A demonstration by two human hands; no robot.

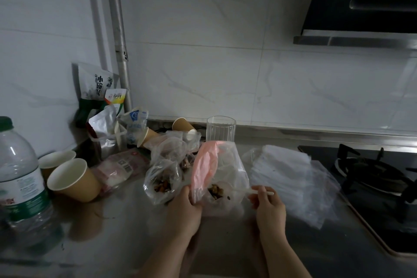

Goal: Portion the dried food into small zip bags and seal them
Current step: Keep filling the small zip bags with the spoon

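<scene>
1. I see the task's thing at the middle of the steel counter: a clear plastic bag with a pink panel, standing open, with brown dried food lying at its bottom.
2. My left hand grips the near left edge of that bag, fingers curled round the plastic.
3. My right hand pinches a thin white plastic spoon handle, whose far end reaches into the bag toward the food; the fingers are closed on it.
4. Just left of the bag, touching it, lies a small clear bag holding a portion of brown pieces; further clear bags with food are heaped behind it.
5. Just right of the bag lies a stack of flat clear zip bags, reaching to the edge of the black gas hob.
6. Behind the bag stands a ribbed clear drinking glass, against the steel ledge under the white tiled wall.
7. To the left lie tan paper cups, one tipped on its side, another behind it, two more further back.
8. A large clear water bottle with a green label stands at the far left; printed food packets lean in the corner.
</scene>
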